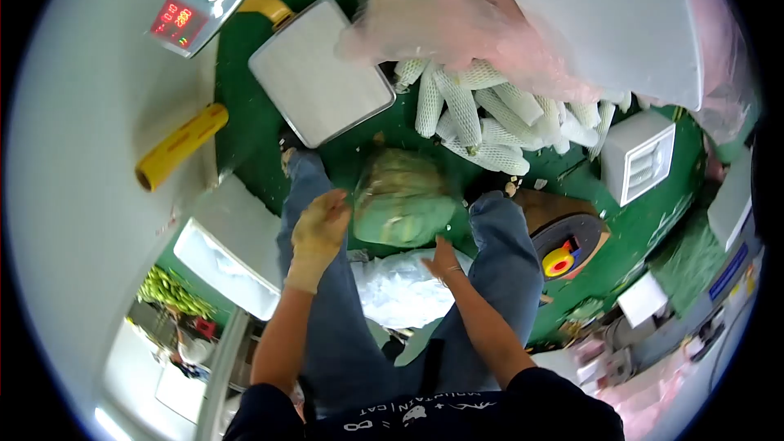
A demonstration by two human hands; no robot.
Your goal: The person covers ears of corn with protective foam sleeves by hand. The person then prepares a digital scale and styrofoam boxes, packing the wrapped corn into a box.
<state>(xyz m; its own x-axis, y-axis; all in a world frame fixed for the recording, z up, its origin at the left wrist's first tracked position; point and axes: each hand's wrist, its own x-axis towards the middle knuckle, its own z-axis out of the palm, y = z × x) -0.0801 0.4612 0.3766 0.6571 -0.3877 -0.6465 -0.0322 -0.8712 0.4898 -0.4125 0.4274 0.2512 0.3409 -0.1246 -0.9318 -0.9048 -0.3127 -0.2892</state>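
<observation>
My left hand [322, 227], in a pale tan glove, hangs over my left knee, just left of a blurred bundle. Its fingers are smeared, so their closure is unclear. My right hand [443, 261] is bare, thumb and fingers apart, below the bundle's right corner and holding nothing. The bundle [404, 208] is bulky, green and brownish, seemingly in clear plastic, on the floor between my knees. Nearer to me, between my thighs, a white plastic bag [402, 290] lies open with pale contents I cannot make out.
Ahead stands a scale with a metal platform [322, 69] and lit red display [180, 20]. Long pieces in white foam netting [498, 118] are heaped beyond. White foam boxes [641, 155] stand at right and left. A tape roll [559, 262] lies right; a yellow roll [181, 145] left.
</observation>
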